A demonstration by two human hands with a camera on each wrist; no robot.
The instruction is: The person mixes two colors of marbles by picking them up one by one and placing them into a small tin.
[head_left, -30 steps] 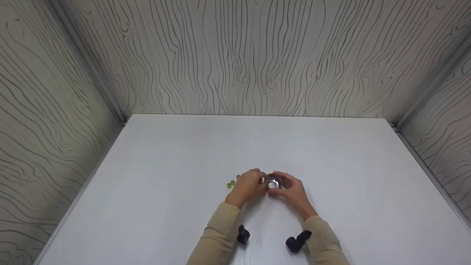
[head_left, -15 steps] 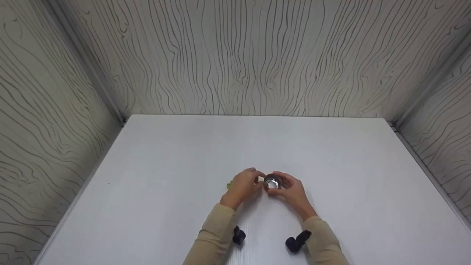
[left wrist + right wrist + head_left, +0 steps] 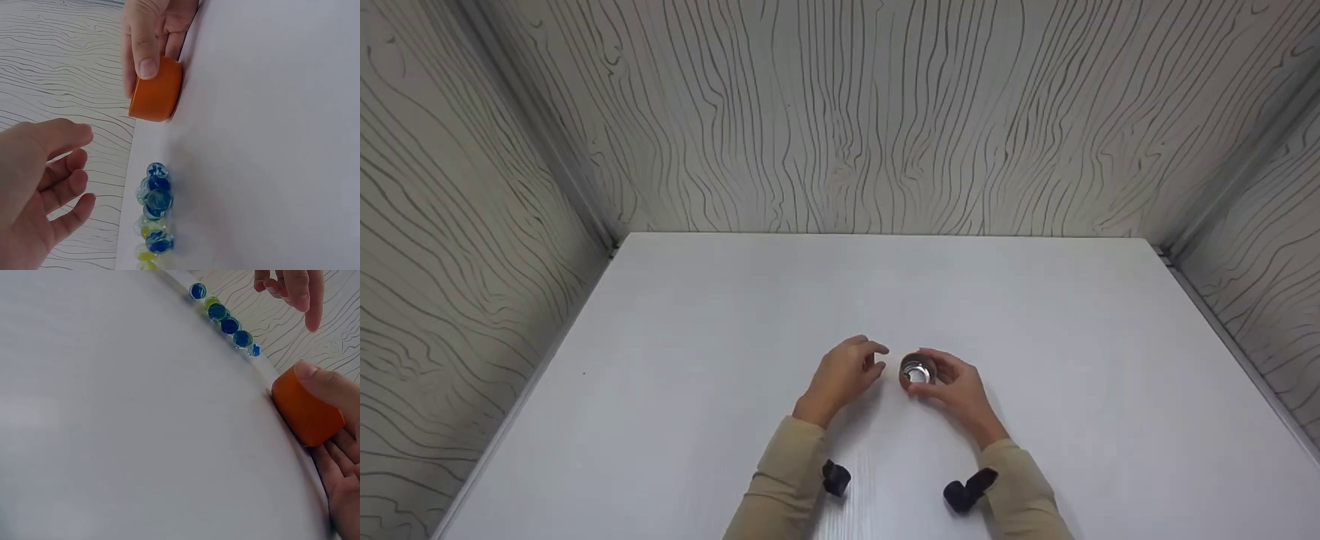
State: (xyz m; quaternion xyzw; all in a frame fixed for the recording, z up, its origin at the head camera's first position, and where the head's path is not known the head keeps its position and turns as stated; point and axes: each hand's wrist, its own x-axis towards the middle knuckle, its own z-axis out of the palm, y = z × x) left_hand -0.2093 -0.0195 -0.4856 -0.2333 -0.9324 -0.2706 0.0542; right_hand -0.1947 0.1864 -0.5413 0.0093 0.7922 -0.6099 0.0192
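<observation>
My right hand (image 3: 960, 386) grips a small round bowl (image 3: 917, 370) by its side, thumb on the near wall and fingers round the back. The bowl is shiny metal inside; its orange outer wall (image 3: 156, 98) shows in the left wrist view, standing upright on the table. To the left of the bowl my left hand (image 3: 840, 377) hovers with fingers loosely bent and nothing between them. Several glass marbles (image 3: 159, 199), blue and yellow-green, lie clustered on the table near that hand. In the head view the left hand hides them.
The white table (image 3: 697, 322) extends all round the hands. Wood-grain patterned panels (image 3: 840, 120) stand behind it and at both sides. A black camera mount (image 3: 969, 491) sticks out from each beige sleeve, close above the tabletop.
My left hand has drawn away from the bowl toward the left, its fingers parting, and now covers the green marbles. The right hand and bowl have stayed nearly in place.
</observation>
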